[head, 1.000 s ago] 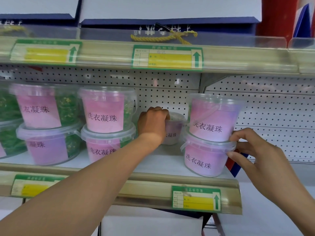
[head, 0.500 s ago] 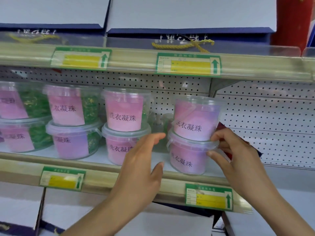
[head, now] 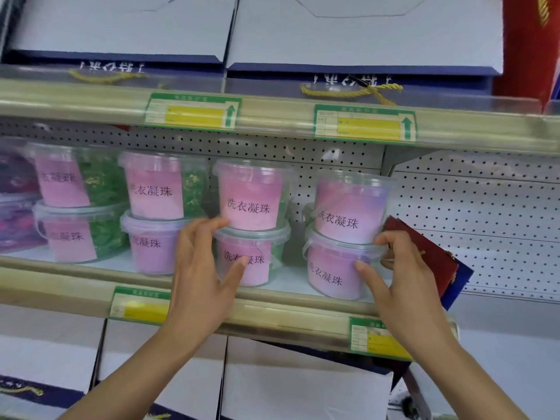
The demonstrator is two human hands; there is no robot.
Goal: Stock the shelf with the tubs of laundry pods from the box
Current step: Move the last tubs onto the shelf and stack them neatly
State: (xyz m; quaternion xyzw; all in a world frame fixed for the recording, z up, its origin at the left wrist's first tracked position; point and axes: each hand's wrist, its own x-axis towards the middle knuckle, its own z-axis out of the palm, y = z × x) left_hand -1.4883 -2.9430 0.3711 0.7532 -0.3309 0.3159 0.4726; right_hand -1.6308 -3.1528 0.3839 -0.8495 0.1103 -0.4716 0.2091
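Tubs of laundry pods are standing on the shelf (head: 272,310) in stacks of two, each with a pink label. In the head view, the right hand (head: 403,286) is holding the lower right tub (head: 330,268) of the rightmost stack: its thumb is lying on the front wall and its fingers (head: 383,239) are curling round the lid rim at the side. The upper right tub (head: 348,207) is sitting on that lid. The left hand (head: 200,274) is reaching to the next stack, with the fingers spread wide, the fingertips touching the bottom edge of the upper middle tub (head: 251,195) and the thumb resting on the lower middle tub (head: 257,259). A dark red booklet (head: 424,256) is leaning behind the right hand.
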